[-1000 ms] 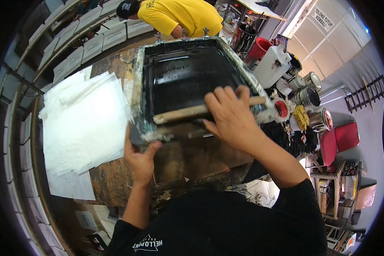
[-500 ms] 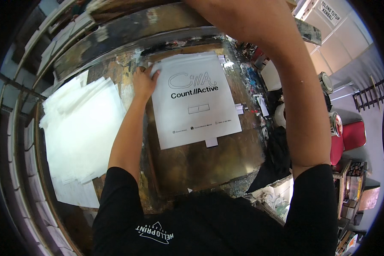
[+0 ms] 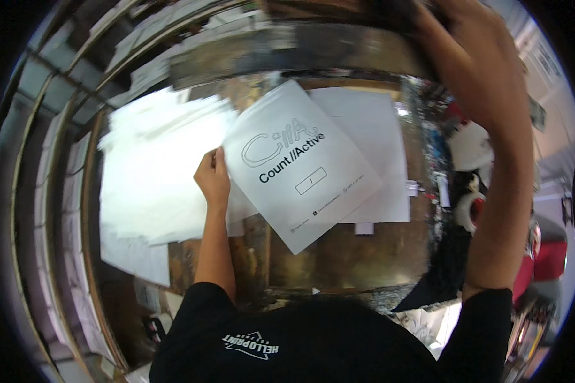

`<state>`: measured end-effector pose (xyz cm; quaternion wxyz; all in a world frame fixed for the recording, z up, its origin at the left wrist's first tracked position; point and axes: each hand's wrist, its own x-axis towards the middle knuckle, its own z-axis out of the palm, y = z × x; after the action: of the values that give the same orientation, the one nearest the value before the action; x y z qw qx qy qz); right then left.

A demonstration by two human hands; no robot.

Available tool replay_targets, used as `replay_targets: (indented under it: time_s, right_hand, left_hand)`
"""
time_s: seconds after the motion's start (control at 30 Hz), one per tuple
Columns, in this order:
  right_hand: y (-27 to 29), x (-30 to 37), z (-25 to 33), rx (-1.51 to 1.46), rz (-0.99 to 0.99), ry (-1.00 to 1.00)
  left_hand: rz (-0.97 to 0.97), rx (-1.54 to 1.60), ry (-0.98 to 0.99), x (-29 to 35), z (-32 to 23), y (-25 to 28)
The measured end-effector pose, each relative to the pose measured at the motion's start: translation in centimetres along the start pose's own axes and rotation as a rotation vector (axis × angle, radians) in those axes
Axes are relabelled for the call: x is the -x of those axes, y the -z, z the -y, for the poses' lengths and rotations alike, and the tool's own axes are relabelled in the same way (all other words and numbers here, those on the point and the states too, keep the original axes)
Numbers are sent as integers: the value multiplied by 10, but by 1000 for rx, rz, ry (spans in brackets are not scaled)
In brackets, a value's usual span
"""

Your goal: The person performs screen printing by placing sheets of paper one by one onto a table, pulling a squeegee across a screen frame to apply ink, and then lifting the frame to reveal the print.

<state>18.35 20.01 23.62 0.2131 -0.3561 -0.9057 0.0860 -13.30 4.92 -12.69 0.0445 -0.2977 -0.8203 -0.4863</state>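
Observation:
My left hand (image 3: pixel 213 180) pinches the left edge of a printed white sheet (image 3: pixel 338 207), which bears black lettering and an outlined logo. The sheet is tilted, one corner pointing down toward me. Partly under it, another white sheet (image 3: pixel 386 147) lies on the brown board (image 3: pixel 364 265); no print shows on its visible part. At the upper right my right hand (image 3: pixel 469 32) is closed by a dark thing near the end of a paint-stained wooden bar (image 3: pixel 287 54). Blur and the picture's edge hide what its fingers hold.
A thick, uneven pile of white sheets (image 3: pixel 160 172) lies left of the board. Small white tabs (image 3: pixel 364 228) stick out at the board. Racks with metal bars (image 3: pixel 35 150) rise on the left. A black cloth (image 3: pixel 441 274) and tins stand to the right.
My left hand has lifted and turned the printed sheet, exposing another white sheet beneath it. My right hand has come into view at the top right. The whole view has shifted.

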Motion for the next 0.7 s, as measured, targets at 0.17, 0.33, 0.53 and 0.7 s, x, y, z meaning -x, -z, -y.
replay_targets:
  time_s: [0.17, 0.33, 0.53, 0.7]
  right_hand:
    - [-46, 4, -40, 195, -400, 260]
    - [-53, 7, -95, 234, -389, 291]
    - [-56, 27, -63, 448, -556, 414]
    - [-47, 26, -45, 237, -428, 312]
  left_hand:
    - [-335, -115, -22, 10, 121, 122]
    - [-435, -392, 120, -34, 158, 220]
    - [104, -358, -455, 37, 89, 169]
    - [753, -623, -663, 121, 19, 71]
